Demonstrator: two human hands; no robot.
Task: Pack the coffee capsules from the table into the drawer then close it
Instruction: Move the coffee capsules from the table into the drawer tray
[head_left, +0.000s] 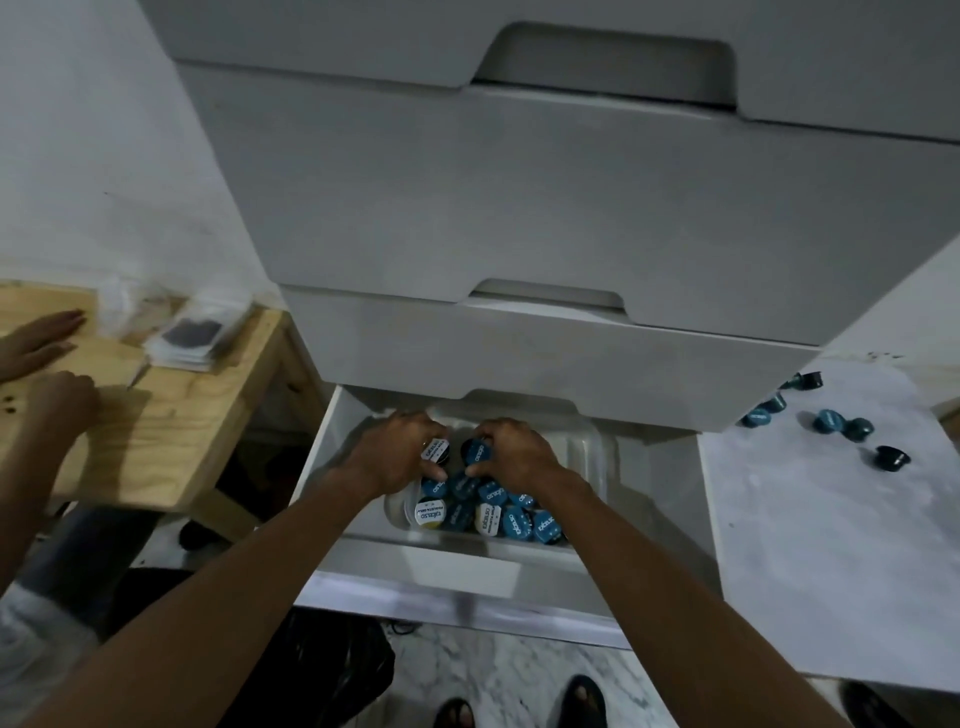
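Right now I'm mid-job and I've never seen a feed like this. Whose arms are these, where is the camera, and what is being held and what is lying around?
There is no machine here. One wide-angle camera sits on a person's head and looks down, so the two arms reaching in from the bottom are the wearer's own. The left hand holds a white-lidded capsule, and the right hand holds a dark blue-lidded capsule. Both hands are over a clear tray of capsules inside the open bottom drawer of a white drawer unit. To the right, a white table has several loose blue capsules on it, not yet packed. To the left, a second person's hands rest on a wooden table beside some clear plastic packets. The wearer's feet show at the bottom.
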